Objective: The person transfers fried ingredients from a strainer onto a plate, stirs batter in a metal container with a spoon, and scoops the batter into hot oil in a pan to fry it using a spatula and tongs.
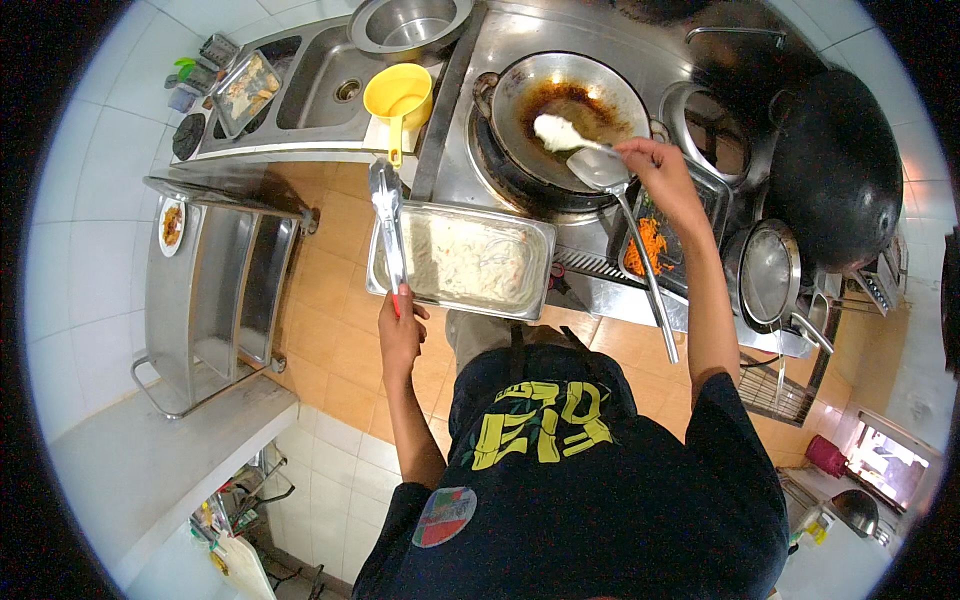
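Observation:
My right hand (657,178) is closed round the handle of a spoon (597,147), which carries a white, batter-like lump (557,132). The spoon is over a wok (518,92) with brown liquid or residue at its bottom. A long-handled metal spatula (645,255) lies across the wok's near right rim, passing beside my right hand. In my closed left hand (402,335) is a pair of metal tongs (390,225) with a red grip, pointing away from me. The tongs reach over the left end of a metal tray (545,270) of thick white batter (465,258).
A yellow dipper (399,92) stands by the sink (318,90). Right of the wok are a dark tray (712,200) with shredded orange food (645,248), a strainer (768,268) and a large black wok (838,170). A metal cart (218,285) stands left.

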Demonstrator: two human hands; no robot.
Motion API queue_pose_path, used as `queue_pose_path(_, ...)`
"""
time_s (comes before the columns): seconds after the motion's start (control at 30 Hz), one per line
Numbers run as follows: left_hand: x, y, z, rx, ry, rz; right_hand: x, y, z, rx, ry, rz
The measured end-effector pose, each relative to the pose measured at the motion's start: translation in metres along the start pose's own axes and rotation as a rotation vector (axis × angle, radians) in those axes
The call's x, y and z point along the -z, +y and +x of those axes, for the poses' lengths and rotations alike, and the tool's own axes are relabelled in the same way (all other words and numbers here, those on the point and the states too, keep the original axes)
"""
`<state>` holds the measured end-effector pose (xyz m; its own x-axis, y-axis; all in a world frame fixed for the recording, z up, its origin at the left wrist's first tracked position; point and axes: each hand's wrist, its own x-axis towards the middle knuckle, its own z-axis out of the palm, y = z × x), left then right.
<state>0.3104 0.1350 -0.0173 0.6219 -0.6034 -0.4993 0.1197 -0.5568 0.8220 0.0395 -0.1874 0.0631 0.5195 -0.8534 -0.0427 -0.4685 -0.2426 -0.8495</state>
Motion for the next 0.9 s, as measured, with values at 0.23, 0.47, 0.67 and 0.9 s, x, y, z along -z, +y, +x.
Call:
queue_pose_path(0.23, 0.008, -0.021, -0.005, 0.049, 0.026, -0.027, -0.022, 0.083, 0.056, -0.089, 0.096, -0.249)
queue_pose_path(0.47, 0.009, -0.021, -0.009, 0.046, 0.049, -0.039, -0.068, 0.093, 0.056, -0.104, 0.126, -0.546)
queue_pose_path(0.67, 0.008, -0.026, -0.006, 0.036, 0.037, -0.046, -0.086, 0.095, 0.047, 0.078, 0.150, -0.749)
queue_pose_path(0.9, 0.005, -0.030, -0.005, 0.022, 0.021, -0.066, -0.109, 0.085, 0.033, 0.002, 0.076, -1.005)
